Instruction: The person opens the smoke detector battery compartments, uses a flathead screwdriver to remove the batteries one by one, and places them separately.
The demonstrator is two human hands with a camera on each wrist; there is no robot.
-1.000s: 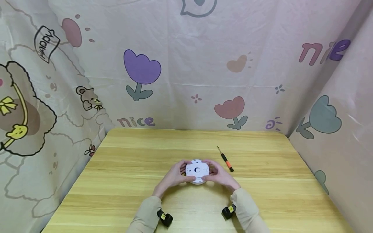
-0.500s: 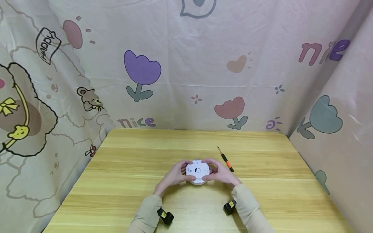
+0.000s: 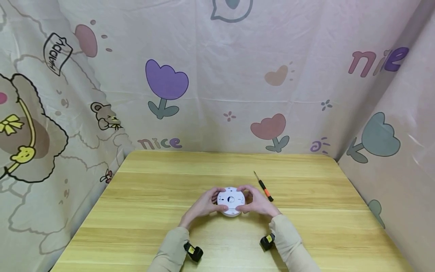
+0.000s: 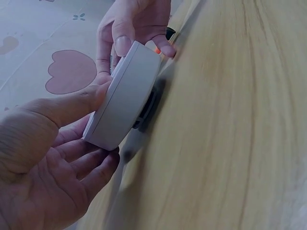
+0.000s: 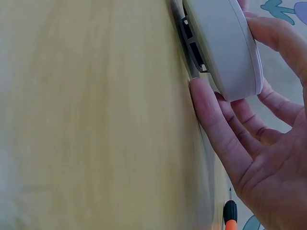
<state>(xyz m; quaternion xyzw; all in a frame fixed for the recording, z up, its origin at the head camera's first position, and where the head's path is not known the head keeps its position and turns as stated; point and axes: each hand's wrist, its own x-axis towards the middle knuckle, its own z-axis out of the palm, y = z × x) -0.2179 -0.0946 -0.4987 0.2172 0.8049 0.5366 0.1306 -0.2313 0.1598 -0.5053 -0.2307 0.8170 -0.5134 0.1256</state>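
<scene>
A round white smoke detector [image 3: 231, 204] is held just over the table, its flat back plate with printed marks and a centre hole facing up. Gripping its left edge is my left hand [image 3: 205, 203], thumb on the near part of the plate and fingers round the side. My right hand [image 3: 257, 202] grips the opposite edge in the same manner. In the left wrist view, the detector's white side wall [image 4: 127, 98] shows, with a dark slotted part [image 4: 146, 108] underneath. The right wrist view shows my right fingers under and beside the rim, partly hidden by it.
A small screwdriver [image 3: 263, 186] with a black and orange handle lies on the wooden table [image 3: 153, 189], beyond my right hand. Printed cloth [image 3: 210, 75] hangs behind the table and at both sides. Black cameras [image 3: 193, 252] are strapped at both wrists.
Both hands stay at nearly the same spot and keep their grip. Marks on the detector's back plate appear turned very slightly clockwise. The screwdriver has not moved.
</scene>
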